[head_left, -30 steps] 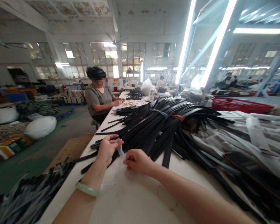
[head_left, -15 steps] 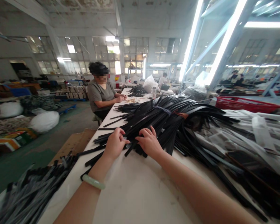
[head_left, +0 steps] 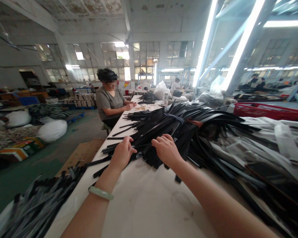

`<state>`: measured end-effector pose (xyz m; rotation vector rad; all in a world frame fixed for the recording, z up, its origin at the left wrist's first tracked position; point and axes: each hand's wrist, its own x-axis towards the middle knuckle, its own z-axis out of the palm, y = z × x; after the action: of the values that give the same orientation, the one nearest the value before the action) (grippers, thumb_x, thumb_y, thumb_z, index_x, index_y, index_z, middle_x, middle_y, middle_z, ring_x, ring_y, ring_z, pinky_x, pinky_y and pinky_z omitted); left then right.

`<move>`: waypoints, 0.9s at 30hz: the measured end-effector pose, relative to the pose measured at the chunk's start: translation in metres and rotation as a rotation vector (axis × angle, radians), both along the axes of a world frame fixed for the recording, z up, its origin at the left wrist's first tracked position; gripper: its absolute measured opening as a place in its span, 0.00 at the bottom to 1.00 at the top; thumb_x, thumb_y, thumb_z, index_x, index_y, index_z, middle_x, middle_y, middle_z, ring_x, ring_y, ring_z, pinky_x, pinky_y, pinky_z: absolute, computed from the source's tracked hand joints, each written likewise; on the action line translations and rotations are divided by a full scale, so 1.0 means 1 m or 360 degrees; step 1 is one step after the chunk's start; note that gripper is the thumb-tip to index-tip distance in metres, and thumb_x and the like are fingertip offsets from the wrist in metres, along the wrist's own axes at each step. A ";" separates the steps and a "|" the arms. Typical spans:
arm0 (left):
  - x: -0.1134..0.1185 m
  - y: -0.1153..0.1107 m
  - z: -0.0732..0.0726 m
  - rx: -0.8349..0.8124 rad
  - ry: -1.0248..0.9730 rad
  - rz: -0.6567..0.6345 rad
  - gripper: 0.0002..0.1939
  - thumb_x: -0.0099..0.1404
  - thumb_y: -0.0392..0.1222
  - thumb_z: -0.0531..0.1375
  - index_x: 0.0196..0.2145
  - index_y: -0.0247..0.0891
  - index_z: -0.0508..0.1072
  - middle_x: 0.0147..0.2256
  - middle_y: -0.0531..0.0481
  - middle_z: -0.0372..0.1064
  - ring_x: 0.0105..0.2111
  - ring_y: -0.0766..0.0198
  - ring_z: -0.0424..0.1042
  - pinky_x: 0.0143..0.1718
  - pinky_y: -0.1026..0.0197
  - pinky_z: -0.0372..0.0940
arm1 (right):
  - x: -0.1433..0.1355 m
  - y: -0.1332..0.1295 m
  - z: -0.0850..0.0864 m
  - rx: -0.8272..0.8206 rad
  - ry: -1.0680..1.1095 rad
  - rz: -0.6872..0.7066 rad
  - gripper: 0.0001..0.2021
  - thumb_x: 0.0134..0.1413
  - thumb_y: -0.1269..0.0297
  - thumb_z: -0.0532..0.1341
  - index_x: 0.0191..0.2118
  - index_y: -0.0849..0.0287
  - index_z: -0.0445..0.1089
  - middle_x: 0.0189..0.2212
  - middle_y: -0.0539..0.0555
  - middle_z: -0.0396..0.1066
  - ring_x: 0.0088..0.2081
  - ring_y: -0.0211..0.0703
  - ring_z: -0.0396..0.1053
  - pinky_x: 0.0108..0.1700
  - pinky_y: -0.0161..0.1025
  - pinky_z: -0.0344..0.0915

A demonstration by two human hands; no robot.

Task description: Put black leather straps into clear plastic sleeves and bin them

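Observation:
A large pile of long black strips [head_left: 161, 125] lies across the white table [head_left: 139, 205], tied in places with a bluish band [head_left: 174, 117] and a brown one [head_left: 195, 122]. My left hand [head_left: 123, 152], with a pale green bangle [head_left: 100, 193] on its wrist, pinches a dark strip at the pile's near left edge. To its right, my right hand [head_left: 166, 149] is closed over the strips. A thin dark line runs between the two hands, and what the right fingertips grip is too small to make out.
A person [head_left: 111, 99] sits at the table's far left side. Grey and black strips [head_left: 44, 201] are heaped at the lower left, beside cardboard [head_left: 81, 153]. White material [head_left: 270, 142] and a red crate [head_left: 268, 112] are on the right.
My right hand has moved right and a little away from my left hand, and its fingers have closed. My left hand has hardly moved. The view has shifted slightly.

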<state>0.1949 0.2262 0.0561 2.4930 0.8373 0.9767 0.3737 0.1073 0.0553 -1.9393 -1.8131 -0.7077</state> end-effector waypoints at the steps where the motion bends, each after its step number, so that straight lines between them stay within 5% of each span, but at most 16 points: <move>1: 0.000 0.000 0.000 0.0014 0.0039 -0.0008 0.16 0.55 0.34 0.60 0.42 0.40 0.62 0.25 0.56 0.64 0.28 0.62 0.67 0.32 0.62 0.58 | 0.000 0.000 -0.001 -0.0019 -0.0006 -0.0007 0.10 0.60 0.70 0.52 0.33 0.54 0.69 0.27 0.53 0.68 0.36 0.43 0.65 0.55 0.43 0.47; 9: 0.001 0.000 -0.001 0.0039 0.0198 -0.0079 0.19 0.58 0.27 0.53 0.47 0.38 0.62 0.32 0.51 0.70 0.32 0.64 0.71 0.37 0.63 0.63 | -0.003 -0.003 0.004 -0.0198 -0.0046 -0.0085 0.09 0.59 0.70 0.53 0.34 0.53 0.70 0.29 0.51 0.68 0.39 0.41 0.64 0.58 0.43 0.40; 16: -0.001 -0.003 0.002 0.0112 0.0431 -0.0094 0.21 0.61 0.31 0.53 0.53 0.40 0.62 0.35 0.50 0.75 0.36 0.61 0.74 0.40 0.62 0.64 | -0.001 -0.004 0.007 -0.0240 0.0005 -0.0074 0.09 0.60 0.67 0.53 0.35 0.54 0.71 0.29 0.52 0.70 0.39 0.41 0.65 0.58 0.44 0.39; 21: 0.005 -0.015 0.001 0.0200 0.0532 -0.0079 0.21 0.64 0.35 0.54 0.55 0.43 0.63 0.37 0.50 0.76 0.38 0.60 0.75 0.40 0.62 0.64 | -0.009 -0.005 0.008 -0.0253 0.0055 0.0109 0.08 0.59 0.66 0.54 0.31 0.57 0.69 0.27 0.51 0.70 0.37 0.41 0.66 0.54 0.43 0.44; 27: 0.008 -0.024 0.001 0.0350 0.0611 -0.0105 0.19 0.67 0.38 0.51 0.55 0.44 0.64 0.36 0.48 0.75 0.37 0.60 0.74 0.38 0.63 0.64 | -0.022 -0.003 -0.002 -0.0307 0.0084 0.0373 0.07 0.60 0.67 0.53 0.38 0.58 0.68 0.32 0.52 0.71 0.38 0.40 0.67 0.55 0.41 0.46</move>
<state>0.2024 0.2025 0.0568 2.9343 0.7823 0.6019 0.3519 0.1045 0.0536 -1.7975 -2.0974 -0.4151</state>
